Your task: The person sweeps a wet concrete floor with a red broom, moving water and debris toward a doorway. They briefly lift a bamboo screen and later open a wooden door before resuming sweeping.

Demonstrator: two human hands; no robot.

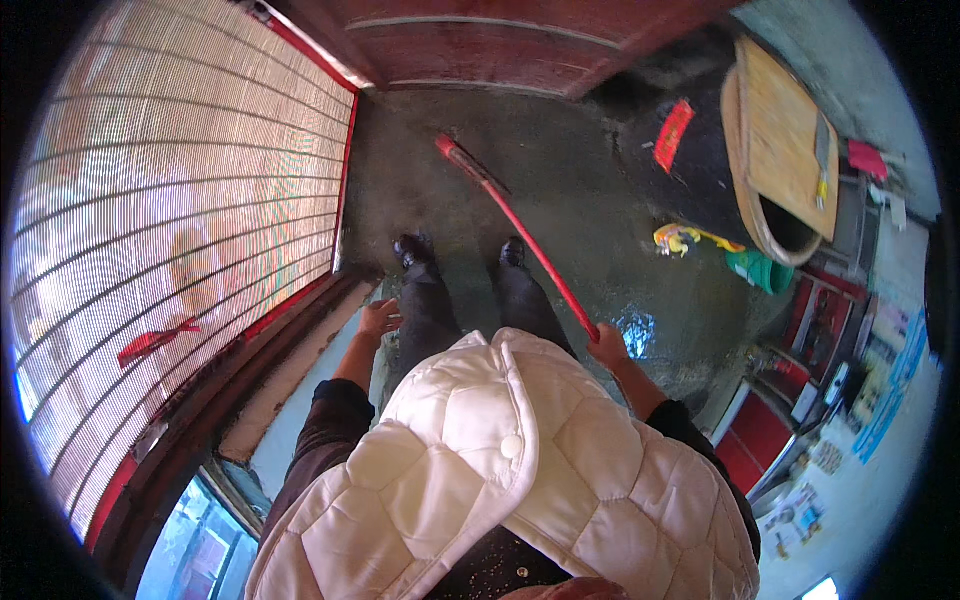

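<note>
My right hand (608, 347) is shut around the end of a long red handle, part of what looks like a broom (536, 251). The handle slants away to the upper left. Its far end, a red head with a dark strip along one side (474, 166), is over the dark concrete floor (615, 225); whether it touches the floor is hard to tell. My left hand (381, 318) holds nothing and hangs beside my left leg with its fingers apart, near the wall by the doorway.
A slatted curtain (225, 187) fills the doorway at left. Dark red door panels (480, 45) stand ahead. At right, a large dark vat (675, 165) bears a wooden board (787, 127) with a knife (822, 161); a green bucket (761, 270), yellow bag (675, 240) and red cabinet (750, 450) are nearby.
</note>
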